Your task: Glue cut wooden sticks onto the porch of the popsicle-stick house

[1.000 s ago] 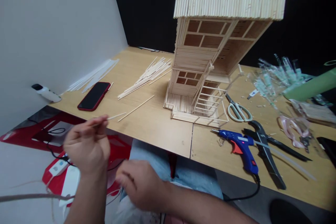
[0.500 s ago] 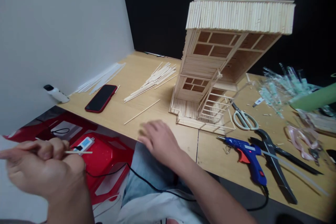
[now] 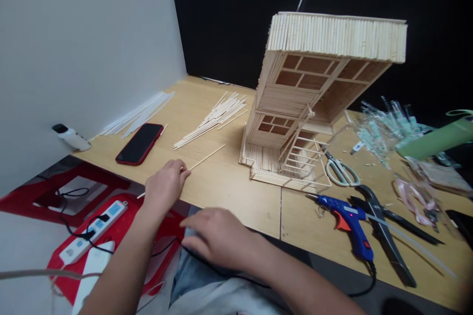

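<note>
My left hand (image 3: 166, 184) is closed near the table's front edge, fingers together. A short end of a thin wooden stick (image 3: 141, 196) pokes out on its left side. Beyond its fingertips lies another thin wooden stick (image 3: 207, 156) on the table, whose near end the hand hides. Lower and further right, my right hand (image 3: 218, 236) hovers over my lap, slightly blurred, fingers loosely stretched and nothing seen in them. A model house of wooden sticks (image 3: 336, 37) stands behind the hands, with a ladder-like stair (image 3: 305, 153) on its porch.
A pile of sticks (image 3: 218, 115), a phone (image 3: 140, 143) and white strips (image 3: 138, 110) lie at left. On the right are a blue glue gun (image 3: 349, 214), scissors (image 3: 342, 170), a black cutting tool (image 3: 384, 236) and plastic wrappers (image 3: 380, 123). A power strip (image 3: 94, 231) rests on a red stool.
My left hand has swung from the far lower left to the table stick, its own stick still in it. My right hand has drawn back from the table edge towards my lap.
</note>
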